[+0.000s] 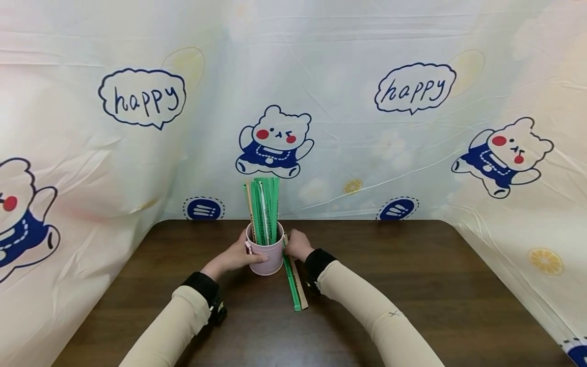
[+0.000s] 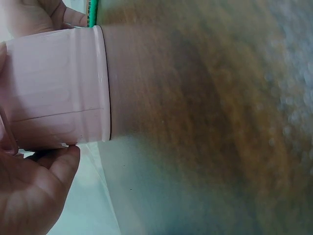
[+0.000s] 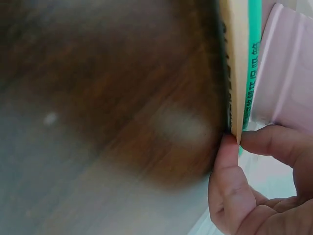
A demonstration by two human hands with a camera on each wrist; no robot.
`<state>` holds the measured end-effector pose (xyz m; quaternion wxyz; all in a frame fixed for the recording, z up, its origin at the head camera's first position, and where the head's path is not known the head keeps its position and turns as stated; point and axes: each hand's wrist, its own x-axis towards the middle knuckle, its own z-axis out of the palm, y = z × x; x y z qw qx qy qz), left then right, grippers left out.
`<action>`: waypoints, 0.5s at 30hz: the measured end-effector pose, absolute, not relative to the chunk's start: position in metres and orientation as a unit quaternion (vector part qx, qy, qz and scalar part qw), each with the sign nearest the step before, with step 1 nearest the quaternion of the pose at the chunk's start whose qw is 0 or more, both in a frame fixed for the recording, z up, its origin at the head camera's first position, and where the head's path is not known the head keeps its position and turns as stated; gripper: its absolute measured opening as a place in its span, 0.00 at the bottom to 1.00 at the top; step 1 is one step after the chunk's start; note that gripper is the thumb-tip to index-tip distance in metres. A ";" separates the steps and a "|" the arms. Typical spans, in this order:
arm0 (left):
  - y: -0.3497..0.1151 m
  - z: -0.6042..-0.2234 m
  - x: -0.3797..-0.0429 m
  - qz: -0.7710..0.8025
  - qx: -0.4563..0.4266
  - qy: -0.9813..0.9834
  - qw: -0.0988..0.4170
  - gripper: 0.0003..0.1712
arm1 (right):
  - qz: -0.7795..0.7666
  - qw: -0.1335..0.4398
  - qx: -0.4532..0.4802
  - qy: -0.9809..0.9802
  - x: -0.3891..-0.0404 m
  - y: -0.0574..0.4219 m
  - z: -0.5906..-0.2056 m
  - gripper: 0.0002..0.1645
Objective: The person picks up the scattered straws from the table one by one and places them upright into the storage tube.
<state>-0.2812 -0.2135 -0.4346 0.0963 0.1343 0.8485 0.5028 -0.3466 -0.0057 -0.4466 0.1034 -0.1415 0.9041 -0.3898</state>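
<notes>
My left hand (image 1: 237, 256) grips a small pink bucket (image 1: 270, 259) from the left, thumb across its front. The bucket stands upright on the table, and a bunch of long, slim paper-wrapped sticks (image 1: 265, 211), mostly green, rises out of it. Just right of the bucket, my right hand (image 1: 299, 245) pinches a tan wrapped stick (image 3: 236, 58) near its far end between thumb and finger. A green wrapped stick (image 3: 253, 54) with dark printing lies alongside it, close to the bucket wall. Both sticks slant toward me over the tabletop in the head view.
The dark brown wooden table (image 1: 390, 285) has a far edge just beyond the bucket. Behind and at the sides hangs a pale cloth (image 1: 339, 153) printed with bears and the word "happy". Black bands (image 1: 202, 286) with cameras circle both wrists over cream sleeves.
</notes>
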 end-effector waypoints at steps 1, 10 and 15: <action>-0.213 -0.435 -0.281 0.504 0.136 0.848 0.097 0.67 | -0.392 0.105 -0.136 0.904 -0.346 -0.005 -0.446 0.10; -0.214 -0.432 -0.280 0.510 0.139 0.844 0.094 0.68 | -0.413 0.115 -0.119 0.895 -0.348 0.015 -0.425 0.21; -0.215 -0.433 -0.280 0.512 0.137 0.842 0.103 0.68 | -0.421 0.092 -0.125 0.893 -0.354 0.028 -0.402 0.13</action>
